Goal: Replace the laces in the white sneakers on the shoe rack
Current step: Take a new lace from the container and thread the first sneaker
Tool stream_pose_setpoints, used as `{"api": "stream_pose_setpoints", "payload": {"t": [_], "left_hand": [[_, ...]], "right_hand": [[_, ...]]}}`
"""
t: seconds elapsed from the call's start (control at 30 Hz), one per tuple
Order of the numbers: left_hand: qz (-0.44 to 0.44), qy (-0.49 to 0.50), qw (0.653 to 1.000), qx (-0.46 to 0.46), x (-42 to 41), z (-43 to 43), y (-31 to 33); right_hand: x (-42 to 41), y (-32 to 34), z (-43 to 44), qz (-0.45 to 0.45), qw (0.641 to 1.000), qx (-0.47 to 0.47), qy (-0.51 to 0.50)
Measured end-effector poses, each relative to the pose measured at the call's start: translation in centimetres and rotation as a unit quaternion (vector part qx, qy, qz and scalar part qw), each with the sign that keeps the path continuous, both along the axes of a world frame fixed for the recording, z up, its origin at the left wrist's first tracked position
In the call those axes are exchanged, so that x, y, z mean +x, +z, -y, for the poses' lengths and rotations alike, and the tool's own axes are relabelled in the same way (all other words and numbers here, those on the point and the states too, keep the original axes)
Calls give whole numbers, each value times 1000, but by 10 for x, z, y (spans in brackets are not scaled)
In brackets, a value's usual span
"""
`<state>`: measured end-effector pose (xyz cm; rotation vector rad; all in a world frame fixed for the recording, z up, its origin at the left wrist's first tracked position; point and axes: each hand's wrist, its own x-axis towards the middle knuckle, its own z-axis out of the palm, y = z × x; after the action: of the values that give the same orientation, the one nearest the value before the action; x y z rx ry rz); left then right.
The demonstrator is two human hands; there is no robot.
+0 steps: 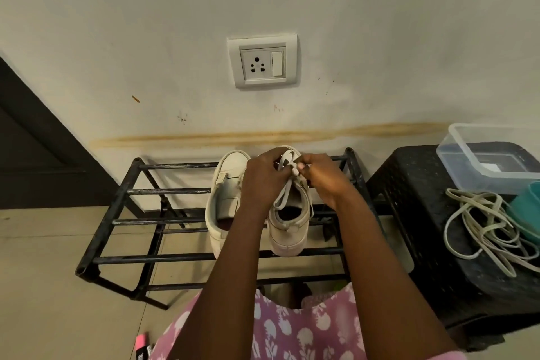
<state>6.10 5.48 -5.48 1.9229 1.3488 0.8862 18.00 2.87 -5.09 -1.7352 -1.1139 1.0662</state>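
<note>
Each grip, left hand (264,177) and right hand (323,177), pinches the lace (285,190) to thread the right sneaker (289,213) at the shoe rack (117,204) rear edge.

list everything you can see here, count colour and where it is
sneakers: 2, white, on the rack's top bars; the right one partly laced, the left one without laces
lace: 1, white, in the right sneaker
rack: 1, black metal, against the wall
loose laces: a tangled pile, off-white, on the stool
stool: 1, black plastic, right of the rack
tub: 1, clear, on the stool's far side
teal container: 1, at the right edge, cut off
socket: 1, white, on the wall above the rack
pink object: 1, on the floor, bottom left
left hand: on the lace
right hand: pinching the lace
</note>
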Motion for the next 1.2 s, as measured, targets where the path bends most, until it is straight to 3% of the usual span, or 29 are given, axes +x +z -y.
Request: {"api": "stream_pose_setpoints", "payload": {"t": [0.07, 0.13, 0.27, 0.33, 0.43, 0.57, 0.83, 1.0, 1.13, 1.2], "left_hand": [[31, -14, 999, -9, -2, -4, -1], [42, -43, 998, 6, -5, -8, -3], [56, -101, 993, 16, -13, -14, -6], [47, -103, 993, 11, -15, -14, -7], [42, -89, 995, 27, -13, -12, -6], [150, -69, 986, -31, -5, -10, -7], [190, 44, 971, -141, -8, -8, -4], [69, 66, 992, -77, -11, -12, -6], [-91, 61, 994, -10, -10, -10, -6], [-125, 60, 990, -6, -12, -9, -6]], "right_hand": [[0, -4, 2, -173, 984, -10, -35], [-1, -4, 2, -284, 957, -22, -53], [1, 3, 5, -405, 910, -36, -77], [4, 6, 7, -417, 905, -41, -78], [2, 5, 5, -400, 913, -44, -72], [1, 3, 4, -362, 929, -37, -68], [1, -2, -1, -177, 973, -28, -146], [4, -6, -3, -55, 985, -19, -163], [5, -7, 1, -37, 983, -47, -175], [6, -9, 1, -24, 983, -52, -177]]}}
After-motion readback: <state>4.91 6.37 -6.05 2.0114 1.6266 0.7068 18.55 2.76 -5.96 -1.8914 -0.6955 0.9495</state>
